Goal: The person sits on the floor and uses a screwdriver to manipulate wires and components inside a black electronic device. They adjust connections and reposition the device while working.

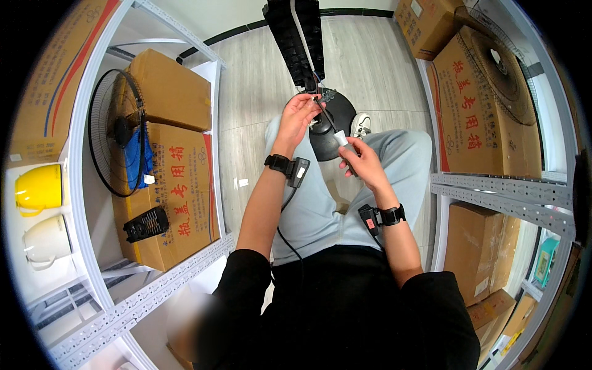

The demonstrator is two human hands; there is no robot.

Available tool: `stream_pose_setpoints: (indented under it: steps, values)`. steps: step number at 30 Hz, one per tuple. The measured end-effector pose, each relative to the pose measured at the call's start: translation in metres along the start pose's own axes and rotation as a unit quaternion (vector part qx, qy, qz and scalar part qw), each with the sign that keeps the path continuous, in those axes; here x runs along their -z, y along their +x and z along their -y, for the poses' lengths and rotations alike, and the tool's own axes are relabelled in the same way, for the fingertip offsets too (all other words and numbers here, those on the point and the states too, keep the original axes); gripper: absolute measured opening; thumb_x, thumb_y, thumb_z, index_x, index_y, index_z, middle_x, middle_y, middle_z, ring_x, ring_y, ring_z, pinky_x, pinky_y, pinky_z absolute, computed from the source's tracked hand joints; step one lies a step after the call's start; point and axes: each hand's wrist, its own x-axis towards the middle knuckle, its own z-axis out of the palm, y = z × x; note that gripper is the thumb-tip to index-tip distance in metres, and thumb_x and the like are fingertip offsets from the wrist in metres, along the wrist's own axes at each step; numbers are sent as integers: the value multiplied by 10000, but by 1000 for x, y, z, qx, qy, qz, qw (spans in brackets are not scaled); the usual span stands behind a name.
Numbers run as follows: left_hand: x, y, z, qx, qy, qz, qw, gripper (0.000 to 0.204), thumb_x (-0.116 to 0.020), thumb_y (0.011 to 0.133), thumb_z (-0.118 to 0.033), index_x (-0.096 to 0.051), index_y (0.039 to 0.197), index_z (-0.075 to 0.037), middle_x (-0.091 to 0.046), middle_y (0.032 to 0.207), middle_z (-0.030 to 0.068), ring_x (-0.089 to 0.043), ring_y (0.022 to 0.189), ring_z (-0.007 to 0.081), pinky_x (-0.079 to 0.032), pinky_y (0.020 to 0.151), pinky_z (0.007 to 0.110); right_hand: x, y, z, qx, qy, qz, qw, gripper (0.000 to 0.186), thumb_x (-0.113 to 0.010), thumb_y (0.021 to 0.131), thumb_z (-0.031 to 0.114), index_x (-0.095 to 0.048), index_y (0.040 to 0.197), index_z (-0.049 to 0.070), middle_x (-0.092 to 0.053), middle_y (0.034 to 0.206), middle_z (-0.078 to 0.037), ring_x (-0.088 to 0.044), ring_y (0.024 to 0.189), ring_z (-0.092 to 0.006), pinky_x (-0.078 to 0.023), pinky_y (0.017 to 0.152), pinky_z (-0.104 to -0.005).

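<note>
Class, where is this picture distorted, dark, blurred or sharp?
Head view: corners black; left shelf upright bowed toward the rim; a blurred patch beside the left sleeve; little detail in the black shirt; right hand and tool fairly sharp.

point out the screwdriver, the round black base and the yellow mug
Screwdriver (341, 138), head view: its white section
Round black base (328, 147), head view: near its lower edge
Yellow mug (39, 187), head view: middle of its side
</note>
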Motion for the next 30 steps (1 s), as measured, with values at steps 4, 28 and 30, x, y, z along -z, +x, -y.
stream_pose_setpoints:
  steps: [4, 28, 30]
  values:
    - [3, 0, 2, -5, -1, 7, 1000, 156, -530, 973, -64, -529, 1121, -14, -626, 1158, 171, -642, 1038, 267, -521, 941, 385, 4, -1, 0, -10, 28, 22, 999, 363, -612, 936, 220, -550, 1228, 14, -629, 901, -40, -629, 694, -81, -488, 505, -218]
    - [20, -10, -13, -42, -110, -35, 992, 104, -509, 988, -136, -551, 1063, -78, -591, 889, 64, -435, 597, 94, -418, 644, 298, 24, 35, -41, 18, 160, -3, 987, 149, -622, 913, 173, -564, 1010, 78, -580, 746, -8, -573, 647, -103, -455, 572, -234]
    - [25, -11, -17, -41, -149, -25, 988, 109, -517, 982, -141, -546, 1057, -68, -590, 875, 72, -405, 577, 90, -400, 625, 291, 23, 46, -45, -7, 167, 4, 986, 143, -631, 909, 174, -581, 1001, 77, -565, 722, 0, -548, 614, -95, -437, 544, -235]
